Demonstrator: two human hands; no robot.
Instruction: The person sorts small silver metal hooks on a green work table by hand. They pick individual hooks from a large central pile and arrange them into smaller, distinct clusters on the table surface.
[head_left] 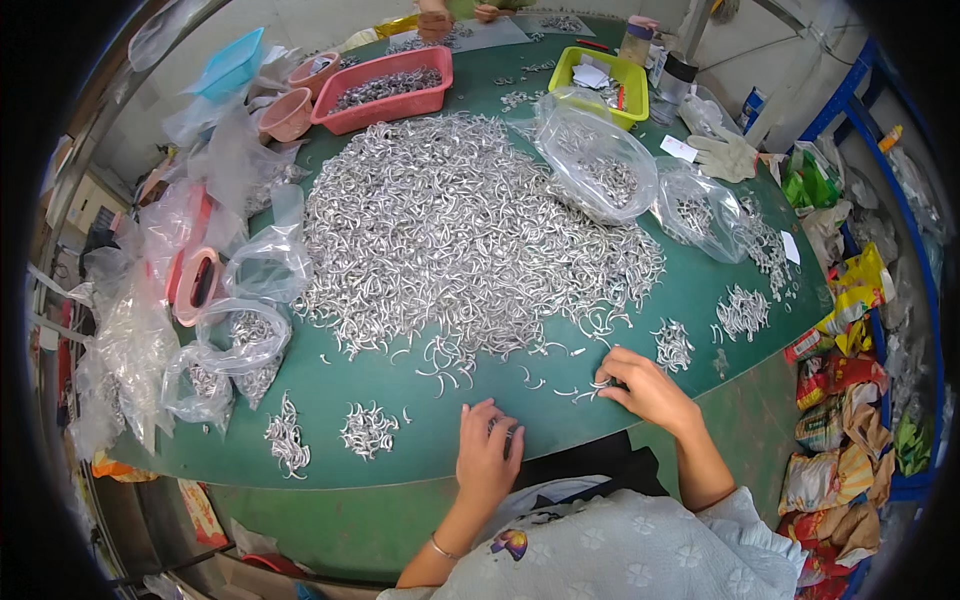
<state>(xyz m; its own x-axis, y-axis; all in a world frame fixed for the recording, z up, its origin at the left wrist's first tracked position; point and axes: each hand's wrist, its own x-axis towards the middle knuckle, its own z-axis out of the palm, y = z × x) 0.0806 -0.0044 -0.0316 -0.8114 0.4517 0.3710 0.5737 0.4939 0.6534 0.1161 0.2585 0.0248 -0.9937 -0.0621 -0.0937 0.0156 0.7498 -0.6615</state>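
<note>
A broad heap of small, silvery curved metal pieces [430,230] covers the middle of the green table [560,420]. At the heap's near right edge, my right hand [645,392] pinches a curved metal piece between thumb and fingers, with a few loose ones beside the fingertips. My left hand [484,455] rests at the table's near edge, its fingers curled; what lies within them is mostly hidden. Left of that hand are two small piles of the pieces, one nearer pile [368,431] and one farther left [287,438]. Another small pile [673,346] lies beyond my right hand.
Clear plastic bags of pieces stand at right [600,165] and left [255,350]. Behind the heap are a pink basin [385,92] and a yellow-green basket [600,65]. A white glove [725,155] lies at far right. Another person's hands [434,25] work across the table.
</note>
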